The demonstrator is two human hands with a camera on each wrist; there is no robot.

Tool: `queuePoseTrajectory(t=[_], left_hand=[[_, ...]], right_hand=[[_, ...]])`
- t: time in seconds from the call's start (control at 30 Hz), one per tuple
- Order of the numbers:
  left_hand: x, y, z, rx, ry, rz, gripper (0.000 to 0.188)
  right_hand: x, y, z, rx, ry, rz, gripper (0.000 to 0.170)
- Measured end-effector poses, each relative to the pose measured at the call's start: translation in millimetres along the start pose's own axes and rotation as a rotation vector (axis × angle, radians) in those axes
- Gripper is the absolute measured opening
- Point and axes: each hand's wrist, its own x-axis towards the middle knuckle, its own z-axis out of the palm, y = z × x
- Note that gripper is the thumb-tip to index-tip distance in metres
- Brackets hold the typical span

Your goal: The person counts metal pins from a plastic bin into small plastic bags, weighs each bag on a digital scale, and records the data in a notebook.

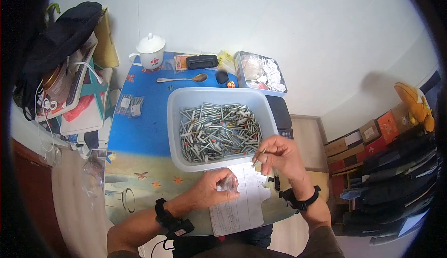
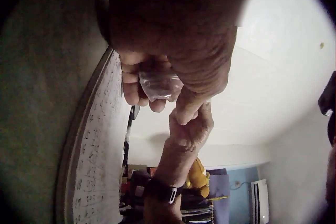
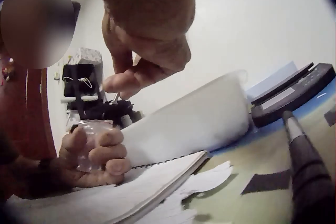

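Note:
My left hand (image 1: 205, 192) holds a small clear plastic bag (image 1: 228, 184) above an open notebook (image 1: 238, 209). In the left wrist view the bag (image 2: 160, 86) lies between the thumb and the curled fingers. My right hand (image 1: 285, 159) is raised at the near right corner of a pale plastic tub (image 1: 173, 132). Between its thumb and fingertips it pinches a slim metal pin (image 1: 255, 161), whose tip points down. Inside the tub is a heap of similar metal pins (image 1: 219, 130), a few with red bits among them.
Behind the tub are a spoon (image 1: 182, 78), a lidded white mug (image 1: 151, 53) and a tin (image 1: 279, 90) of white packets. Filled small bags (image 1: 130, 105) lie to the left. A black scale (image 3: 294, 91) stands right of the tub. Torn paper (image 3: 210, 182) lies beside the notebook.

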Motion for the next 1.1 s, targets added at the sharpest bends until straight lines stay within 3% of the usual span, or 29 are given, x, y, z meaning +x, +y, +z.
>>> queuePoseTrajectory(t=[0.13, 0.17, 0.23, 0.43, 0.6, 0.83, 0.9, 1.1], left_hand=[[-0.7, 4.6, 0.5, -0.007, 0.007, -0.001, 0.025], [-1.1, 4.4, 0.8, -0.009, 0.008, -0.003, 0.025], [-1.0, 4.6, 0.7, 0.005, 0.02, 0.009, 0.025], [-0.8, -2.8, -0.9, 0.004, -0.002, 0.002, 0.029], [-0.7, 2.0, -1.8, 0.019, -0.007, -0.017, 0.031], [-0.6, 6.8, -0.8, 0.014, -0.006, 0.02, 0.031], [-1.4, 5.7, -1.9, 0.035, -0.003, 0.007, 0.031], [-0.7, 5.7, -3.1, 0.05, -0.019, -0.016, 0.029]], right_hand=[[-25.5, 1.9, 23.6, -0.019, 0.002, 0.002, 0.012], [-28.2, 11.3, 31.8, -0.009, -0.019, -0.107, 0.011], [-30.3, 13.4, 37.3, -0.044, -0.017, -0.099, 0.012], [-28.4, 15.6, 45.1, -0.085, -0.015, -0.103, 0.013], [-27.9, 14.0, 45.5, -0.285, -0.036, -0.218, 0.013], [-20.6, 10.2, 44.8, -0.27, -0.043, -0.262, 0.013], [-18.0, 13.5, 46.0, -0.414, -0.096, -0.403, 0.013], [-18.9, -2.7, 47.2, -0.639, -0.165, -0.253, 0.015]])
